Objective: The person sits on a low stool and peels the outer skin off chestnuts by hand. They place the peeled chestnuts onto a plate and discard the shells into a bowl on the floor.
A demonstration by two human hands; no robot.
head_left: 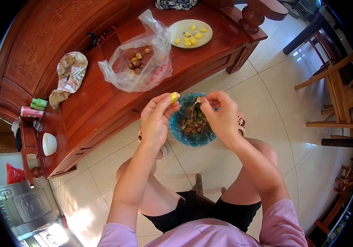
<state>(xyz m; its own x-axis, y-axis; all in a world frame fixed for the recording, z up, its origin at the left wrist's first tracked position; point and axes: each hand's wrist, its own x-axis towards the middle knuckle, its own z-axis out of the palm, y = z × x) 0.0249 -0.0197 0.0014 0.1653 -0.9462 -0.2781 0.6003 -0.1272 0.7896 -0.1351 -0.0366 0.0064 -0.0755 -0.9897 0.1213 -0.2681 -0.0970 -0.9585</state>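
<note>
Between the thumb and fingers of my left hand [155,117] is a yellow chestnut [174,97], mostly bare, with a bit of brown at its upper end. My right hand [221,115] pinches a thin piece of chestnut shell [198,101], apart from the nut. Both hands are above a bin with a blue liner [176,131], which stands on the floor between my legs. Inside it lies a heap of shell scraps [195,125]. Past my left hand, a clear plastic bag [158,47] holds several brown chestnuts [137,64]. An oval plate [178,28] bears several peeled yellow chestnuts [190,41].
The bag and plate rest on a carved red wooden bench [114,103]. Farther left on it are a patterned cloth [71,70], a white bowl [49,144] and a pink canister [31,111]. Wooden chairs [336,86] stand at the right on the tiled floor.
</note>
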